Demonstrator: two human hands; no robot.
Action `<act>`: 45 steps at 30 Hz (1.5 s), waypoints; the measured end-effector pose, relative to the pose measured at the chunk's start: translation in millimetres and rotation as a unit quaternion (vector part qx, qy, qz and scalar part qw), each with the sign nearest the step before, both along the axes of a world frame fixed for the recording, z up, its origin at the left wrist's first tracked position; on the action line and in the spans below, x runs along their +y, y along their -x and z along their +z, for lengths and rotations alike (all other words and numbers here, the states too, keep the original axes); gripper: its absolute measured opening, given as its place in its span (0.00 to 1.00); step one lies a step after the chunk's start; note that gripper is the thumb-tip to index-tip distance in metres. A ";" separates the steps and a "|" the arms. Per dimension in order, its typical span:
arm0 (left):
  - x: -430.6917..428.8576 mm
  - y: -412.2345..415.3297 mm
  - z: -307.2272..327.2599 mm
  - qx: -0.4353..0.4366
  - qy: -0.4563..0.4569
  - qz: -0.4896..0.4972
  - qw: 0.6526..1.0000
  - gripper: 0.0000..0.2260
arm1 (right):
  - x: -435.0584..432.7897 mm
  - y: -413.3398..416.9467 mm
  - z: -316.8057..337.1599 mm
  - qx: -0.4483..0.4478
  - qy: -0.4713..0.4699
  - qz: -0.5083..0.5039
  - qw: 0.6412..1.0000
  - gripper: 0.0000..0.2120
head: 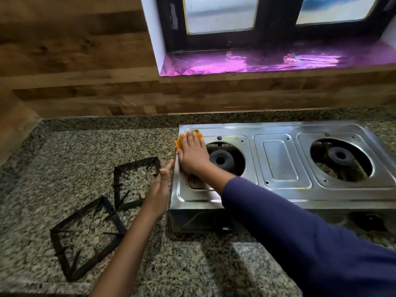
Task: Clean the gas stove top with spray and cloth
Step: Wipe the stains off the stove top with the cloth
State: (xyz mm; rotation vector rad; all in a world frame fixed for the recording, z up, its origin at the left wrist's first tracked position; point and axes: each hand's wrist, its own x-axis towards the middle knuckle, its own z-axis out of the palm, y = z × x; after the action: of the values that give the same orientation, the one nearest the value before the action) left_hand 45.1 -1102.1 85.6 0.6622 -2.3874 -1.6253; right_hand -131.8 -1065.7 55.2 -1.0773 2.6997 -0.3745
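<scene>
A two-burner steel gas stove point(280, 159) stands on the granite counter, its pan supports taken off. My right hand point(192, 154) lies flat on an orange cloth point(179, 142) at the stove's back left corner, pressing it against the steel. My left hand point(159, 187) is open with fingers straight, its edge resting against the stove's left side. The left burner point(221, 160) and right burner point(340, 156) sit bare in their round wells. No spray bottle is in view.
Two black pan supports point(137, 183) point(85, 236) lie on the granite counter point(85, 146) left of the stove. A wood-pattern wall runs behind. A window sill covered in shiny purple foil point(257, 61) sits above the stove.
</scene>
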 end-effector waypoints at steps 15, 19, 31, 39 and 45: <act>-30.7 -3.0 -15.8 -0.003 -0.101 0.055 0.993 0.56 | 50.2 -53.9 0.2 0.030 0.048 0.155 0.986 0.31; -30.6 20.7 -3.3 0.023 -0.092 0.058 0.994 0.57 | 111.6 -77.9 -3.8 0.031 0.061 0.291 0.954 0.27; 28.6 47.9 -40.9 -0.078 0.360 -0.053 0.928 0.42 | 337.3 -17.4 1.8 0.067 -0.011 -0.125 0.990 0.33; 32.3 49.9 -44.4 -0.101 0.416 -0.057 0.902 0.39 | 240.8 10.7 -0.1 0.026 -0.042 -0.102 0.994 0.33; 33.3 51.5 -44.7 -0.109 0.427 -0.050 0.896 0.39 | 232.4 -54.5 5.2 0.016 0.021 0.084 0.996 0.31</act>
State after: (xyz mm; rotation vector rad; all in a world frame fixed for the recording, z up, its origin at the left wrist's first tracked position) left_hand -6.5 -1068.9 40.9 0.5472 -2.9452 -0.3857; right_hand -77.2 -833.3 60.3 -1.3218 2.6153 -0.3895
